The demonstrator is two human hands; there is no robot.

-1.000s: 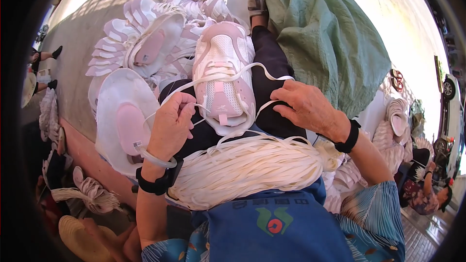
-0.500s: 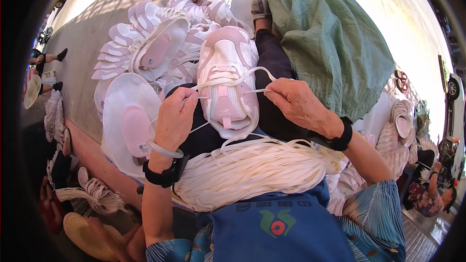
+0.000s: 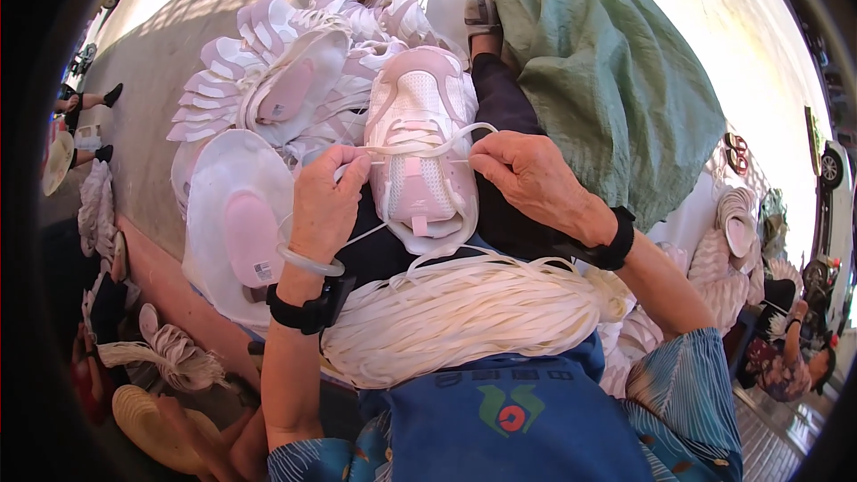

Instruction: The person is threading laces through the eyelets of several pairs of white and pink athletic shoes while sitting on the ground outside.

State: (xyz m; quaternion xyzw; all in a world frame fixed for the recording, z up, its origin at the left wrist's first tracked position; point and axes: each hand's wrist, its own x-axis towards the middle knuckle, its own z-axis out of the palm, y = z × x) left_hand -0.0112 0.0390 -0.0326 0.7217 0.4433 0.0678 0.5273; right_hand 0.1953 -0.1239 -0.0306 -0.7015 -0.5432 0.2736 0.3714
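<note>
A pink and white shoe upper (image 3: 416, 94) lies between my knees, its heel end toward me. White shoelace (image 3: 420, 150) runs through its lower eyelets and across the tongue. My left hand (image 3: 323, 205) is beside the upper's left edge, thumb and fingers pinching one end of the shoelace. At the right edge my right hand (image 3: 546, 186) is closed on the other end, a curved length of lace rising toward its knuckles. The fingertips hide the exact grip. Across my lap rests a thick bundle of off-white laces (image 3: 464, 308).
Several stacked uppers (image 3: 214, 94) and a white upper with a pink insole (image 3: 254, 236) lie at the left. A green cloth sack (image 3: 607, 80) stands at the far right. More uppers (image 3: 710, 272) are piled by my right elbow. Other people sit at both sides.
My right hand has moved left and slightly down, closer to the upper. The lace loop beside it has become smaller. My left hand has shifted only slightly.
</note>
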